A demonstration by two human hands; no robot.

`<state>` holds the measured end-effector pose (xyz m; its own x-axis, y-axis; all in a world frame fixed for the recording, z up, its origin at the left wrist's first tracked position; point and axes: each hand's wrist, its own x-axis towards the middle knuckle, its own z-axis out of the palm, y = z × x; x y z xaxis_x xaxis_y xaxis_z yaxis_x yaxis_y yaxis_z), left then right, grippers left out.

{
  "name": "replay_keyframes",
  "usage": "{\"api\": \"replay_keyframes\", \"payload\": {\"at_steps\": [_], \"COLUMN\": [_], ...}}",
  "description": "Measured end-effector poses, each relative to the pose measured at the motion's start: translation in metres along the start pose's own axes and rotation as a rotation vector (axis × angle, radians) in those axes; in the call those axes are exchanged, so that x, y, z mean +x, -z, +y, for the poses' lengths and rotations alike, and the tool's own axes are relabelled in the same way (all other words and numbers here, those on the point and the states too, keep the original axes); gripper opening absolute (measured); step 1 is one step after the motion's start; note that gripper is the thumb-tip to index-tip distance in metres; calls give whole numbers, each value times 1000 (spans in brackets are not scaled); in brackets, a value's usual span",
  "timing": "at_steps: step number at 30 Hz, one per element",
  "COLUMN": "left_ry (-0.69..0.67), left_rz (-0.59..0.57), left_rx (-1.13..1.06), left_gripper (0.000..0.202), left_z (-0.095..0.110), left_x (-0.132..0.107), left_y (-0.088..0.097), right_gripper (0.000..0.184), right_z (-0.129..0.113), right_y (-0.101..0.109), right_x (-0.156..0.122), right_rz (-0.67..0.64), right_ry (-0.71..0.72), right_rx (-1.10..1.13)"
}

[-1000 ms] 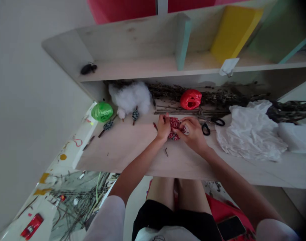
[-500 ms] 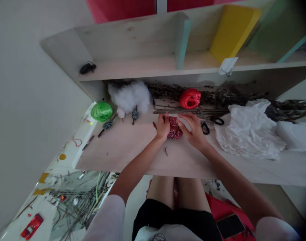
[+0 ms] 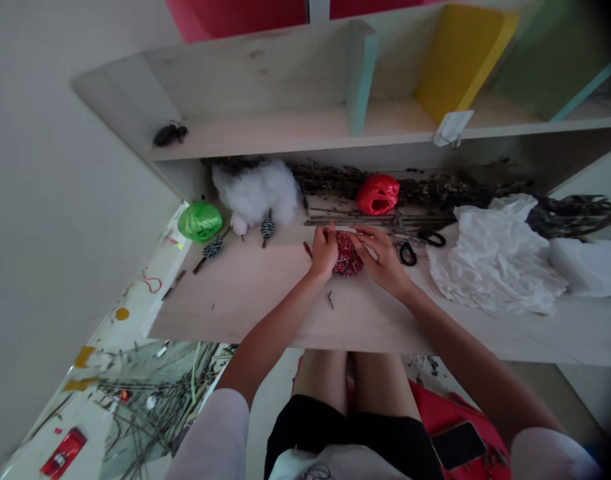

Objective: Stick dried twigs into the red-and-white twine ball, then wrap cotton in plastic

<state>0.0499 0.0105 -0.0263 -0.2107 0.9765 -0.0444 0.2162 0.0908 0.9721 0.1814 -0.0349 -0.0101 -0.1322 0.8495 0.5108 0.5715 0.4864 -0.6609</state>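
Observation:
A roundish bundle wrapped in red and white yarn is held just above the light wooden desk. My left hand is closed on the left side of this bundle, its thumb pointing up. From the right, my right hand closes on the bundle's upper right edge, with thumb and fingertips touching the yarn. Exactly what those fingertips pinch is too small to make out. Black-handled scissors lie just beyond my right hand. A short dark twig rests below the bundle.
Behind my hands are a red twine roll, white stuffing and dry twigs. A green twine roll and yarn-wrapped sticks sit left. Crumpled white paper lies right. A shelf overhangs the back.
My right hand's fingers have come in from spread apart to touching the bundle's edge. My left hand keeps its hold. The view has shifted slightly.

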Motion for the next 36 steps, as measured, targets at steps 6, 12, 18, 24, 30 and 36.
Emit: {"api": "replay_keyframes", "payload": {"at_steps": [6,12,18,24,30,36], "left_ry": [-13,-8,-1,-18,-29,-8], "left_rz": [4,9,11,21,30,34], "left_rx": [-8,-12,-10,-22,-66,-130], "left_gripper": [25,24,24,25,25,24], "left_z": [-1,-1,0,0,-4,-4], "left_x": [1,1,0,1,3,3], "left_y": [0,0,0,-1,-2,-2], "right_gripper": [26,23,26,29,31,27], "right_z": [0,1,6,8,8,6], "right_y": [-2,-1,-5,-6,-4,-1], "right_x": [1,3,0,0,1,3], "right_rz": [15,11,25,3,-21,-15], "right_ry": [-20,-26,-32,7,9,17], "right_rx": [46,98,73,35,68,112]}}
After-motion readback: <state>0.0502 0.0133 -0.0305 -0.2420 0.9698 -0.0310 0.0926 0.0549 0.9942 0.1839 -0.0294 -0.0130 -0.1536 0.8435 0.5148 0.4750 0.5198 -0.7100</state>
